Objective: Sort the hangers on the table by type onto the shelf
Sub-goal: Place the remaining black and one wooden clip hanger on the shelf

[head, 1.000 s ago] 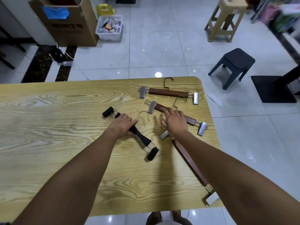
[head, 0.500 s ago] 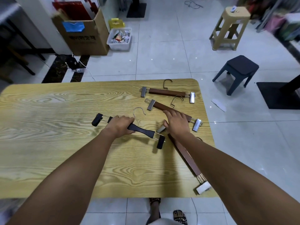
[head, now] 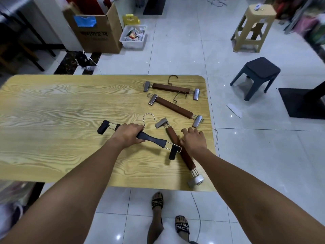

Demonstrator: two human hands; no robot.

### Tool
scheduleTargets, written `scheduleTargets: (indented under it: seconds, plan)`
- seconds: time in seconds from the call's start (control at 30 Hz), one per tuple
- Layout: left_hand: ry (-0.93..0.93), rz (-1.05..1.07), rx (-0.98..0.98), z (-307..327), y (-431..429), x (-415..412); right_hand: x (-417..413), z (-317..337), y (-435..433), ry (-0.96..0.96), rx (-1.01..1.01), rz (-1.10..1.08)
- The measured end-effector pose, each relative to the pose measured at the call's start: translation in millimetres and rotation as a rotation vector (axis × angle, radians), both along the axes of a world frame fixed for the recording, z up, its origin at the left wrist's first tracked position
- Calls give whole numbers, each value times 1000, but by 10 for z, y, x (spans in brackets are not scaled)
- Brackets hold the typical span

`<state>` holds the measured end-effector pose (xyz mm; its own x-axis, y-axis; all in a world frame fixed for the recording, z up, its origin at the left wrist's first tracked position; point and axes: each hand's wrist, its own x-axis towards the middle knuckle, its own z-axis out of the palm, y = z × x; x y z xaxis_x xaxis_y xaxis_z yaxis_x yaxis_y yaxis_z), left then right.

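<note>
My left grip [head: 129,135] is wrapped around the black hanger [head: 153,139], low over the tabletop [head: 52,111]. My right grip [head: 193,140] hangs open just beside it, by the nearest brown hanger [head: 181,148]. The middle brown hanger [head: 174,106] and far brown hanger [head: 170,88] lie beyond the black hanger, so I judge nothing sorted yet, and no shelf is in view.

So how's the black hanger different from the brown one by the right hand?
The black hanger has black clips; the brown hanger has silvery ones. The left hand grips the black hanger; the brown hanger lies on the table beside the right hand. The black hanger runs sideways; the brown hanger runs front to back. Both are straight bars with a clip at each end.
</note>
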<state>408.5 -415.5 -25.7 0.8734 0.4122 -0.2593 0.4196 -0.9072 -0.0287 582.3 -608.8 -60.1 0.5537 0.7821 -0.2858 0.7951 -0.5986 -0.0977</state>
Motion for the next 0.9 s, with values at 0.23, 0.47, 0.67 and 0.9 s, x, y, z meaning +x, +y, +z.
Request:
scheduleTargets:
  seconds: [0.23,0.47,0.67,0.9]
  plan:
    - [28,-2,-4,-71,-233,-148,-136,-93,-214,47,-75,-7]
    - [51,7,-17,-64,-282,-289,-255,-195,-303,106,-88,-105]
    - [49,-7,-9,-39,-258,-330,-328,-251,-246,109,-112,-117]
    - [43,-44,22,-6,-202,-284,-316,-204,-267,169,-113,-148]
